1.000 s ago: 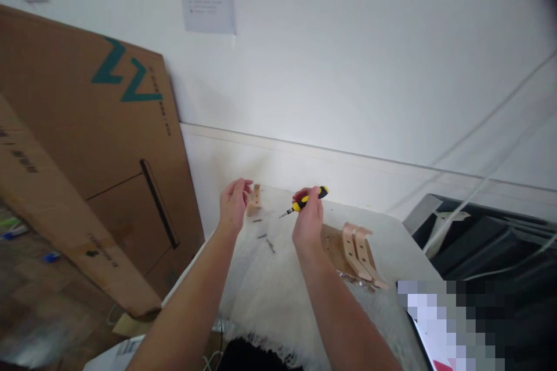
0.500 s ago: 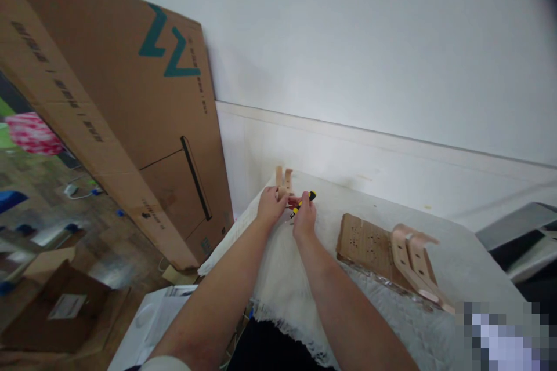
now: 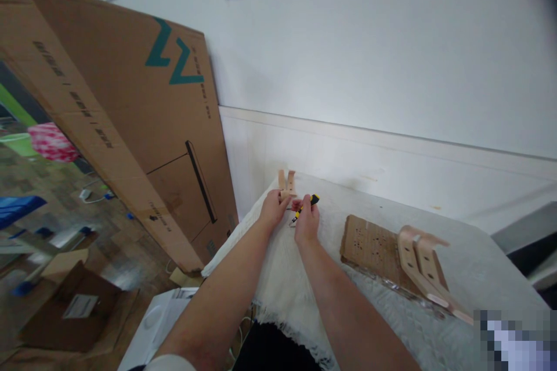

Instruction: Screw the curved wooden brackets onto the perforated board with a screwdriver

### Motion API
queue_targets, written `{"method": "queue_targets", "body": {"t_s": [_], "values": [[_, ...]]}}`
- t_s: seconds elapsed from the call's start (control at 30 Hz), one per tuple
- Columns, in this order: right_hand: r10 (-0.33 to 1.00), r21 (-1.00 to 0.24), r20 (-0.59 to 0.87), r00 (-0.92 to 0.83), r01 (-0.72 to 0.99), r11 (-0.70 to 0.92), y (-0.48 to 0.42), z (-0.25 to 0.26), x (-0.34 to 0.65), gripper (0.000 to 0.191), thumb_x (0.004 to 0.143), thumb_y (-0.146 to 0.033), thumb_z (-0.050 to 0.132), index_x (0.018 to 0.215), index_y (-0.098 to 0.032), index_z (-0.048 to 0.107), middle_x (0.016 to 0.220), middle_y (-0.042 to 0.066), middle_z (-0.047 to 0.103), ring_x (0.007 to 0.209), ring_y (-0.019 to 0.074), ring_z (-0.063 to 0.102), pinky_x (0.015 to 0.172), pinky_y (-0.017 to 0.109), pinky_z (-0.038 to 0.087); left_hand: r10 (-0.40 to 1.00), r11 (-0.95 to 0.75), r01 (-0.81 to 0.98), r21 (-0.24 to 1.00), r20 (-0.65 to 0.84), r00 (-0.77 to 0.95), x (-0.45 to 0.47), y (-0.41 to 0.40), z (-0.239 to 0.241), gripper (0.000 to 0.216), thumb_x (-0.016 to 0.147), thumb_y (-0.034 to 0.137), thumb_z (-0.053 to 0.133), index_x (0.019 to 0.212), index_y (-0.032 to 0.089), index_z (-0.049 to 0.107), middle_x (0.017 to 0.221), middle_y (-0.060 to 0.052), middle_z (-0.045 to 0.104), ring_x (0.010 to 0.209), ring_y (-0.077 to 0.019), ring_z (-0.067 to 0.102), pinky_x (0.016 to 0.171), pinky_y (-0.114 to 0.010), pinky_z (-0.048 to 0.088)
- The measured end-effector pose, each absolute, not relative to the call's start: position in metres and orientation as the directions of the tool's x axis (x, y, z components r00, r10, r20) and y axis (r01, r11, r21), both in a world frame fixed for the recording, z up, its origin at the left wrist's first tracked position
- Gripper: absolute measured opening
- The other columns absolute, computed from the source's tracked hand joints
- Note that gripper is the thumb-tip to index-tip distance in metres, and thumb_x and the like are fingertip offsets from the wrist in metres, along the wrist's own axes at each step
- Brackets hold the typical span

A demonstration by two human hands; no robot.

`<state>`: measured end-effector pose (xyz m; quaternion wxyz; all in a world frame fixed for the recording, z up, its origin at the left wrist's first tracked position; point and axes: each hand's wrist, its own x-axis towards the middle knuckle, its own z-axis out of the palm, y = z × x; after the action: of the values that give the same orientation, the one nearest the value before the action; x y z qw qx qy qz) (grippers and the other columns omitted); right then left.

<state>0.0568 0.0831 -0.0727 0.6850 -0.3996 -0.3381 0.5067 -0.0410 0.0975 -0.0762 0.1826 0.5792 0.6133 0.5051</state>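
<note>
My left hand (image 3: 273,209) is closed on the near end of a pale bent wooden piece (image 3: 291,179), which has a slot and small dark holes and stands near the wall. My right hand (image 3: 307,224) grips a slim yellow-and-black utility knife (image 3: 315,199), its narrow tip angled down toward the cloth. The hands are close together, and what lies between their fingertips is too small to make out. Below them a cream fringed cloth (image 3: 278,278) covers the table's left part.
To the right, a similar bent wooden piece (image 3: 418,261) rests partly on a punctured cardboard sheet (image 3: 369,243). A tall cardboard box (image 3: 130,98) leans against the white wall at left. An open carton (image 3: 73,307) sits on the floor. A white box (image 3: 152,324) stands below my left forearm.
The whole view has shifted slightly, so things appear a little lower and to the right. Both hands keep their holds near the wooden piece.
</note>
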Motion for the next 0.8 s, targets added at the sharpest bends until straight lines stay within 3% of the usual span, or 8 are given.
{"method": "queue_targets", "body": {"t_s": [0.2, 0.3, 0.37, 0.43, 0.5, 0.57, 0.67, 0.8], "values": [[0.988, -0.777, 0.049, 0.148, -0.616, 0.131, 0.081, -0.060, 0.061, 0.036, 0.076, -0.053, 0.060, 0.070, -0.018, 0.054, 0.066, 0.001, 0.063, 0.059, 0.0106, 0.059, 0.062, 0.025, 0.048, 0.852, -0.178, 0.577, 0.798, 0.418, -0.315, -0.039, 0.095, -0.070, 0.020, 0.085, 0.025, 0.056, 0.100, 0.014, 0.061, 0.098, -0.010, 0.066, 0.092, -0.0209, 0.061, 0.084, -0.035, 0.047], [0.992, -0.790, -0.004, 0.130, -0.609, 0.076, 0.081, -0.049, 0.069, 0.031, 0.072, -0.048, 0.064, 0.075, -0.019, 0.051, 0.069, -0.001, 0.063, 0.053, 0.0095, 0.055, 0.052, 0.023, 0.044, 0.799, -0.192, 0.576, 0.795, 0.467, -0.378, -0.039, 0.095, -0.068, 0.020, 0.087, 0.027, 0.052, 0.101, 0.014, 0.058, 0.101, -0.011, 0.064, 0.096, -0.0211, 0.058, 0.088, -0.036, 0.045], [0.990, -0.899, -0.018, 0.137, -0.436, 0.044, 0.079, -0.041, 0.075, 0.029, 0.076, -0.048, 0.058, 0.076, -0.021, 0.048, 0.070, -0.001, 0.063, 0.044, 0.0080, 0.047, 0.043, 0.023, 0.035, 0.773, -0.212, 0.549, 0.808, 0.483, -0.412, -0.040, 0.095, -0.066, 0.020, 0.089, 0.029, 0.050, 0.099, 0.014, 0.057, 0.098, -0.010, 0.063, 0.093, -0.0200, 0.058, 0.086, -0.035, 0.045], [0.990, -0.996, 0.083, 0.111, -0.020, 0.086, 0.076, -0.033, 0.081, 0.027, 0.081, -0.047, 0.052, 0.075, -0.021, 0.049, 0.071, 0.001, 0.063, 0.045, 0.0095, 0.046, 0.044, 0.024, 0.032, 0.745, -0.226, 0.522, 0.822, 0.491, -0.452, -0.040, 0.094, -0.065, 0.019, 0.089, 0.031, 0.048, 0.096, 0.015, 0.057, 0.095, -0.009, 0.062, 0.090, -0.0193, 0.058, 0.085, -0.035, 0.045], [0.974, -0.851, 0.225, -0.019, 0.483, 0.205, 0.070, -0.024, 0.085, 0.020, 0.082, -0.040, 0.051, 0.077, -0.020, 0.053, 0.076, 0.005, 0.066, 0.061, 0.0150, 0.058, 0.053, 0.026, 0.038, 0.723, -0.227, 0.494, 0.839, 0.485, -0.491, -0.040, 0.093, -0.063, 0.018, 0.089, 0.030, 0.048, 0.095, 0.015, 0.056, 0.094, -0.008, 0.062, 0.090, -0.0195, 0.058, 0.084, -0.034, 0.045], [0.950, -0.558, 0.238, -0.200, 0.773, 0.302, 0.063, -0.018, 0.088, 0.012, 0.079, -0.031, 0.053, 0.083, -0.020, 0.059, 0.087, 0.008, 0.069, 0.080, 0.0210, 0.064, 0.063, 0.029, 0.041, 0.717, -0.220, 0.455, 0.863, 0.459, -0.524, -0.040, 0.092, -0.061, 0.018, 0.087, 0.028, 0.050, 0.098, 0.015, 0.055, 0.096, -0.009, 0.063, 0.090, -0.0196, 0.059, 0.082, -0.033, 0.046], [0.921, -0.306, 0.081, -0.382, 0.870, 0.387, 0.053, -0.015, 0.090, 0.020, 0.075, -0.026, 0.057, 0.094, -0.021, 0.062, 0.100, 0.009, 0.069, 0.091, 0.0247, 0.066, 0.069, 0.031, 0.044, 0.725, -0.176, 0.407, 0.896, 0.398, -0.562, -0.041, 0.092, -0.061, 0.023, 0.084, 0.028, 0.057, 0.101, 0.013, 0.054, 0.096, -0.009, 0.064, 0.087, -0.0194, 0.061, 0.078, -0.032, 0.047], [0.888, -0.230, -0.046, -0.457, 0.870, 0.436, 0.048, -0.019, 0.089, 0.024, 0.077, -0.017, 0.054, 0.100, -0.020, 0.063, 0.105, 0.010, 0.069, 0.095, 0.0244, 0.066, 0.072, 0.031, 0.045, 0.752, -0.182, 0.356, 0.916, 0.363, -0.550, -0.041, 0.095, -0.063, 0.030, 0.081, 0.025, 0.059, 0.108, 0.013, 0.052, 0.096, -0.009, 0.066, 0.084, -0.0180, 0.064, 0.075, -0.030, 0.049]]}}
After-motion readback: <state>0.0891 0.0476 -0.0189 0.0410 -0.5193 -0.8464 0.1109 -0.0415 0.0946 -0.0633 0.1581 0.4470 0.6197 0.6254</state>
